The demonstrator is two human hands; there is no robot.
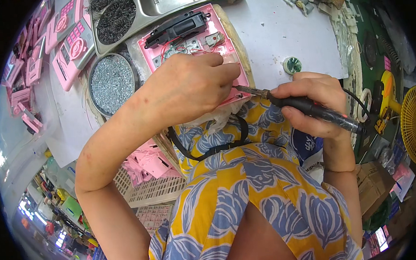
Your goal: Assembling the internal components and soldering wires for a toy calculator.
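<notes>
My right hand (316, 99) grips a soldering iron (304, 106) with a black handle. Its metal tip points left and ends close to the fingertips of my left hand (194, 82). That left hand is closed in a pinch over the near part of an open pink plastic casing (233, 41); whatever the fingers hold is hidden. Inside the casing sit a long black module (178, 29), a small metal-cased motor (214, 39) and thin red and dark wires. My left hand and wrist cover much of the casing's near side.
Left of the casing stands a round tin of small screws (112, 83); behind it, a metal tray (158, 4) holds dark springs (115, 20). Pink devices (72, 52) lie at far left. A small pot of green stuff (292, 65) stands right, near a yellow fan (413, 125).
</notes>
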